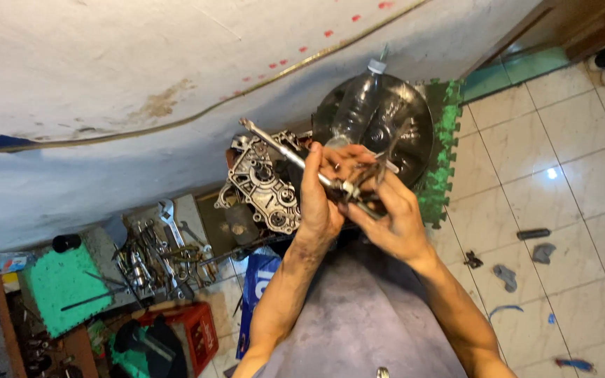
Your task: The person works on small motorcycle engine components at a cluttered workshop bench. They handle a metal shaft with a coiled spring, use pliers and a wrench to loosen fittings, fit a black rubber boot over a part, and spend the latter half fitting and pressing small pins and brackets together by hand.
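Note:
My left hand [318, 199] grips a long metal shaft [274, 146] that sticks out up and to the left, over a grey metal engine case [260, 185] on the floor. My right hand [386, 217] holds a pair of thin pliers [385, 162] against the end of the shaft, where a small metal part sits. Both hands are greasy and touch each other. Behind them a round dark metal basin [414, 119] holds a clear plastic bottle [355, 105].
A green foam mat [442, 140] lies under the basin. A tray of wrenches and tools [166, 255] sits at the left, with a red crate [190, 329] and a green pad [61, 283] nearby. Small parts and rags [505, 276] lie on the tiled floor at the right.

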